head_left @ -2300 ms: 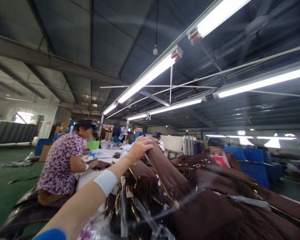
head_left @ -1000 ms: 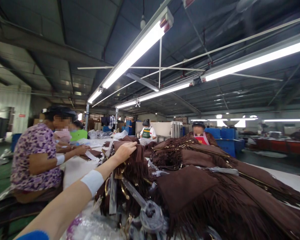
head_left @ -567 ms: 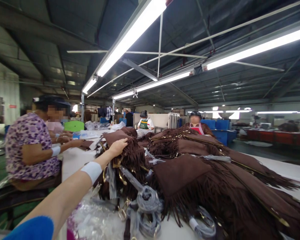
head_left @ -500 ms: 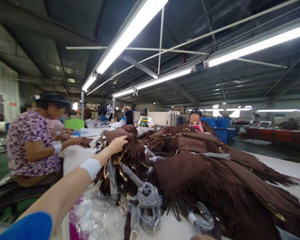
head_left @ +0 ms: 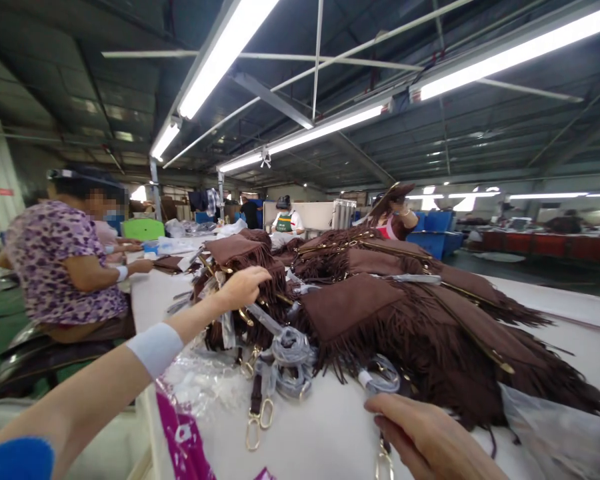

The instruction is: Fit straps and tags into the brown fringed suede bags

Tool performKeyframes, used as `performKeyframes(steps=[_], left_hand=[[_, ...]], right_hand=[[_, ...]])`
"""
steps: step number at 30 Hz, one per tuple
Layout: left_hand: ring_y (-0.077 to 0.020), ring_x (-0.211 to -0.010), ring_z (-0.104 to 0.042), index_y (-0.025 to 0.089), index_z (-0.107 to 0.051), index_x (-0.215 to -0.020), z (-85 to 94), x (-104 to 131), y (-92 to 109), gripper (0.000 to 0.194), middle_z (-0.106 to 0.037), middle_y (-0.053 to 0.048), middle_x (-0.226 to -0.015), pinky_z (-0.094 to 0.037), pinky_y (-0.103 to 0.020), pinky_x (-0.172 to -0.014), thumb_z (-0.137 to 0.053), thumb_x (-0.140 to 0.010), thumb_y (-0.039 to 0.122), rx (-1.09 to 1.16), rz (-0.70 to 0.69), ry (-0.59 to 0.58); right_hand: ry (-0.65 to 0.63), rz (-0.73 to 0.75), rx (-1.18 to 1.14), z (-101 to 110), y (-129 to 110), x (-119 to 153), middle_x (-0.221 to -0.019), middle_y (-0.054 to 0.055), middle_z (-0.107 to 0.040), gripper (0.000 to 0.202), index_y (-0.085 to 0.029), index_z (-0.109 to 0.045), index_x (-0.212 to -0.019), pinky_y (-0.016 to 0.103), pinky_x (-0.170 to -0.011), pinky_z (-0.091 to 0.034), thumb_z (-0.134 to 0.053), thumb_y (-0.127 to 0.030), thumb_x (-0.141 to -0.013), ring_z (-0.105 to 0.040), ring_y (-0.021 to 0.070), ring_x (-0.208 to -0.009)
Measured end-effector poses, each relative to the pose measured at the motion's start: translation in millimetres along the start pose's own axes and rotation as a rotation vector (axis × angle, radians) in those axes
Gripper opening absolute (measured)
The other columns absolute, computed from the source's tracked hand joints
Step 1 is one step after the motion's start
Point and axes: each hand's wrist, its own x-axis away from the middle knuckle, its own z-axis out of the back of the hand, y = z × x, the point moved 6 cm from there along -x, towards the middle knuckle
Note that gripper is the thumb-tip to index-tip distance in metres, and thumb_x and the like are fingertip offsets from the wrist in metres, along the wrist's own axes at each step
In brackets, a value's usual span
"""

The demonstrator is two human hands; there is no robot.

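Brown fringed suede bags lie heaped on the white table. My left hand is over the left part of the heap, fingers curled together; what they grip, if anything, is hidden. At the near edge of the heap, my right hand has its thumb and fingers closed around a dark strap with a gold clasp hanging below. A coiled grey-wrapped strap lies just beyond this hand. Another wrapped coil and gold clasps lie between my hands.
At the left sits a person in a purple patterned shirt. Two more people face the table's far side, one behind a raised brown piece. Clear plastic and a magenta bag lie near the left edge, clear film at the right.
My left hand has shifted slightly right, off the top bag's flap. My right hand has come into view from the bottom edge. The far right person now has a brown piece raised.
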Motion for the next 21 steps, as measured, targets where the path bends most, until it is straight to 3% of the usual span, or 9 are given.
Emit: performKeyframes(steps=[2,4,8,11,16,19,21], left_hand=[[-0.0187,-0.105,-0.059,0.019,-0.064,-0.105,-28.6,12.7,48.7,0.029,-0.066,-0.003,-0.108,-0.045,-0.029,-0.097,-0.053,-0.081,0.007,0.038,-0.072,-0.128],[-0.0205,-0.092,-0.063,0.02,-0.064,-0.098,-57.6,25.1,89.8,0.017,-0.067,-0.004,-0.097,-0.05,-0.031,-0.086,-0.055,-0.084,0.018,0.053,-0.075,-0.213],[-0.0276,-0.096,-0.06,0.016,-0.056,-0.114,-93.2,43.5,140.6,0.033,-0.063,-0.013,-0.105,-0.05,-0.039,-0.083,-0.057,-0.085,0.031,0.05,0.038,-0.264],[-0.0297,-0.1,-0.057,0.016,-0.051,-0.121,-94.1,58.9,166.1,0.041,-0.059,-0.014,-0.112,-0.049,-0.043,-0.085,-0.058,-0.082,0.029,0.088,0.084,-0.281],[-0.0282,-0.1,-0.055,0.022,-0.048,-0.127,-74.6,88.2,204.8,0.052,-0.057,-0.01,-0.117,-0.047,-0.042,-0.088,-0.062,-0.077,0.026,0.362,-0.02,-0.322],[-0.0274,-0.104,-0.056,0.022,-0.048,-0.13,-68.2,93.5,209.0,0.059,-0.059,-0.009,-0.12,-0.045,-0.039,-0.094,-0.063,-0.072,0.02,0.514,-0.052,-0.292],[-0.0265,-0.108,-0.056,0.022,-0.05,-0.13,-66.7,89.8,199.7,0.058,-0.061,-0.008,-0.122,-0.043,-0.038,-0.098,-0.06,-0.073,0.016,0.588,-0.016,-0.224]], right_hand=[[-0.047,-0.008,0.001,-2.0,-1.2,-0.6,-0.077,-0.001,-0.072,0.025,-0.026,-0.063,-0.084,0.021,-0.063,-0.051,-0.042,-0.014,-0.089,-0.07,0.0173,-0.069],[-0.092,-0.03,-0.005,-3.7,-0.6,-1.0,-0.079,0.002,-0.073,0.025,-0.025,-0.064,-0.085,0.025,-0.066,-0.052,-0.04,-0.016,-0.09,-0.071,0.0193,-0.072],[-0.178,-0.086,-0.043,-4.7,2.3,0.2,-0.086,0.004,-0.073,0.03,-0.023,-0.066,-0.092,0.03,-0.071,-0.052,-0.036,-0.02,-0.091,-0.07,0.0221,-0.078],[-0.199,-0.115,-0.086,-0.5,6.4,2.1,-0.089,0.004,-0.073,0.031,-0.024,-0.066,-0.096,0.031,-0.073,-0.051,-0.035,-0.024,-0.092,-0.07,0.0226,-0.082],[-0.162,-0.174,-0.125,9.0,14.3,3.7,-0.093,0.005,-0.073,0.033,-0.024,-0.068,-0.097,0.032,-0.077,-0.049,-0.036,-0.03,-0.09,-0.069,0.0235,-0.087],[-0.149,-0.228,-0.12,15.7,12.3,3.3,-0.092,0.006,-0.073,0.034,-0.024,-0.068,-0.095,0.033,-0.078,-0.047,-0.035,-0.031,-0.089,-0.068,0.0241,-0.088],[-0.167,-0.257,-0.122,20.1,8.4,2.9,-0.089,0.005,-0.073,0.033,-0.025,-0.067,-0.092,0.032,-0.075,-0.046,-0.035,-0.031,-0.088,-0.068,0.024,-0.088]])
